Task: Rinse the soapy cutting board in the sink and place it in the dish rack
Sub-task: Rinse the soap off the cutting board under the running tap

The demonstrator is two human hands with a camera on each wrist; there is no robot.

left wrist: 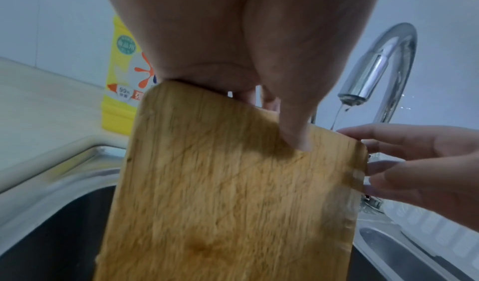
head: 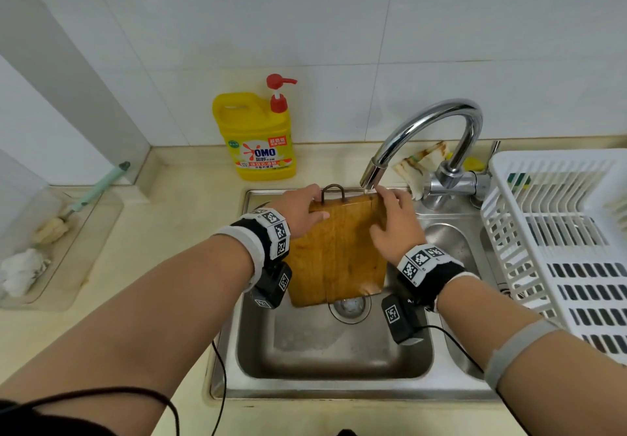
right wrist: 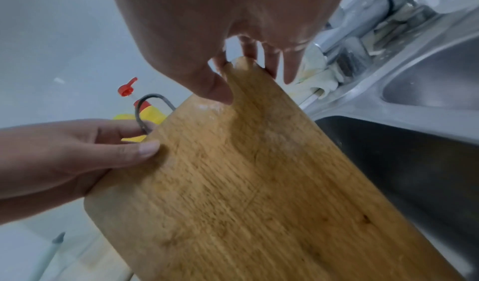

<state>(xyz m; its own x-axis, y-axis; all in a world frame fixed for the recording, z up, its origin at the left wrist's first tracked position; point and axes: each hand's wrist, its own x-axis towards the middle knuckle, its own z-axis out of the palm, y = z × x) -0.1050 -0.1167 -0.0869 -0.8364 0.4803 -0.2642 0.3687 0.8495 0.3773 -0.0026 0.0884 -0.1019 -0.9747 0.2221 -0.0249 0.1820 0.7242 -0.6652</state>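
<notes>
The wooden cutting board (head: pixel 336 255) (left wrist: pixel 233 193) (right wrist: pixel 259 183) stands tilted in the steel sink (head: pixel 339 350), its lower edge near the drain and its metal hanging loop (head: pixel 334 188) (right wrist: pixel 145 105) on top. My left hand (head: pixel 302 211) (left wrist: pixel 233 39) (right wrist: pixel 64 152) grips the top left corner, thumb on the face. My right hand (head: pixel 393 222) (right wrist: pixel 233 19) (left wrist: pixel 427 162) pinches the top right corner just under the spout. A thin stream of water runs from the chrome faucet (head: pixel 441 120) (left wrist: pixel 383 60). A faint whitish film shows near the board's top edge.
The white plastic dish rack (head: pixel 559 232) stands right of the sink. A yellow dish soap bottle (head: pixel 259 137) sits behind the sink at the left, a stained cloth (head: pixel 420 160) behind the faucet. A brush (head: pixel 98 188) lies on a clear tray at far left.
</notes>
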